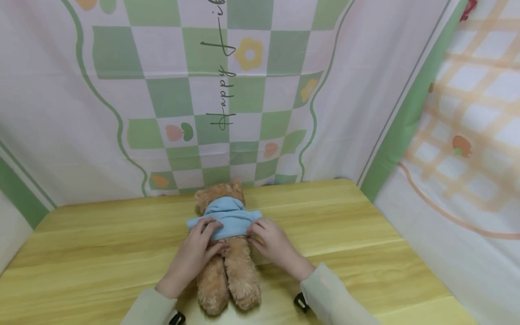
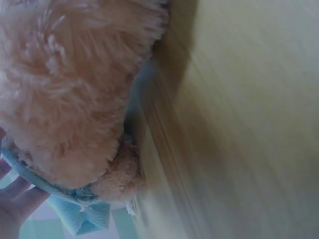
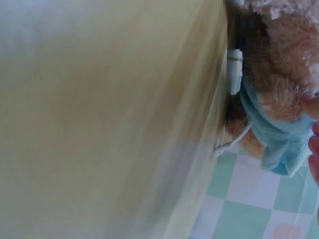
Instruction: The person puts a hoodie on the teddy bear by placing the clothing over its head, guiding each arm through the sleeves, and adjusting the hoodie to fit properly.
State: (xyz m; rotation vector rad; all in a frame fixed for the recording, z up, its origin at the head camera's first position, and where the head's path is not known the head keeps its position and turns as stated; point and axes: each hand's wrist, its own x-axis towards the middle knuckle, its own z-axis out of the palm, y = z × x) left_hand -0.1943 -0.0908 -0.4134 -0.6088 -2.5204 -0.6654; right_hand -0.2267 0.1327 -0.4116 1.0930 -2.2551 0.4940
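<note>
A plush bear (image 1: 242, 275) lies stretched on the worktop (image 1: 122, 239), legs toward the person and head near the checkered cloth (image 1: 245, 95). Its blue top (image 1: 233, 221) is gripped at the lower edge from both sides: the left hand (image 1: 197, 246) curls its grip there, while the right hand (image 1: 273, 240) pinches opposite. A white cord (image 3: 234, 142) trails from the top.

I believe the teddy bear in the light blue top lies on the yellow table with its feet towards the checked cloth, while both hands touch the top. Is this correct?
Not quite: the head view shows the feet of the teddy bear pointing towards the person; its head is towards the checked cloth. The rest is right.
</note>
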